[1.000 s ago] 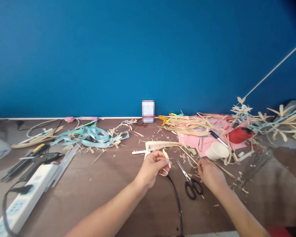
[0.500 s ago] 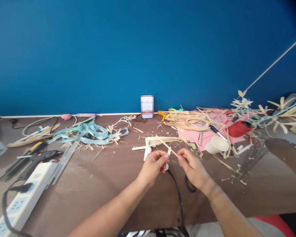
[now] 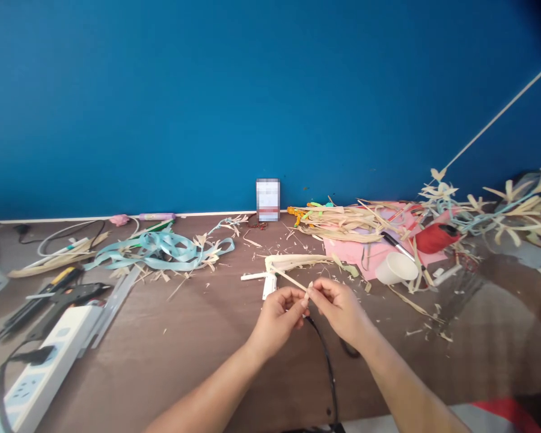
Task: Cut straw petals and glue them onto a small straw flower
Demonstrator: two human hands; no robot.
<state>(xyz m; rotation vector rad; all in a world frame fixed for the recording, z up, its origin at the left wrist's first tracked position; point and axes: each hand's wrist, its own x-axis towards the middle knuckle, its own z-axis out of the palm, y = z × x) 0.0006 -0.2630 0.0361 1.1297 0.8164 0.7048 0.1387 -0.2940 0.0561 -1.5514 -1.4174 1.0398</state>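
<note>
My left hand point(image 3: 277, 314) and my right hand point(image 3: 339, 307) meet above the brown table point(image 3: 198, 355), fingertips pinched together. Between them they hold a thin pale straw strip point(image 3: 292, 280) that slants up and to the left from the fingers. The left hand also pinches a small pale piece at the fingertips. A folded bundle of pale strips point(image 3: 293, 261) lies just behind the hands, beside a small white stick point(image 3: 255, 276). A black cable point(image 3: 327, 367) runs from under the hands toward me. The scissors are mostly hidden beneath my right wrist.
Light blue ribbon point(image 3: 162, 248) and straw scraps lie at back left. A white power strip point(image 3: 42, 364), a glue gun point(image 3: 74, 293) and tools sit at far left. At right are pink paper point(image 3: 347, 248), a white paper cup point(image 3: 395, 268), a red spool point(image 3: 435, 237) and a straw garland point(image 3: 500, 207).
My right hand left the table beside the scissors, carried a straw strip to the left and joined my left hand; the fingertips now touch.
</note>
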